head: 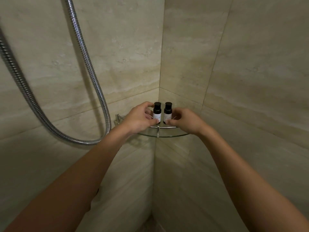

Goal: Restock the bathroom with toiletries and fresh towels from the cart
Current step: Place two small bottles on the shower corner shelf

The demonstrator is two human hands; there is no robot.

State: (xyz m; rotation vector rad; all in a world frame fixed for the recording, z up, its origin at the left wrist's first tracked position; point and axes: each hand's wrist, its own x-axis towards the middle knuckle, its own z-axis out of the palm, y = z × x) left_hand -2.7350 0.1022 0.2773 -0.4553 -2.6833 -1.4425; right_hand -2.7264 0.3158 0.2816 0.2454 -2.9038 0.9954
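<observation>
A ribbed chrome shower hose loops down the left-hand wall of beige stone tiles. Just right of it, the left hand curls round the left bottle, thumb at the front near its base and fingers wrapped behind. That bottle is small and dark brown, with a black screw cap and a pale label whose print is too small to read. It stands upright close beside the right bottle, which looks the same. The right hand pinches the right bottle low down between its thumb and curled fingers. Both bottles stand on the glass corner shelf, behind its thin chrome rail, tucked into the corner where the two tiled walls meet.
</observation>
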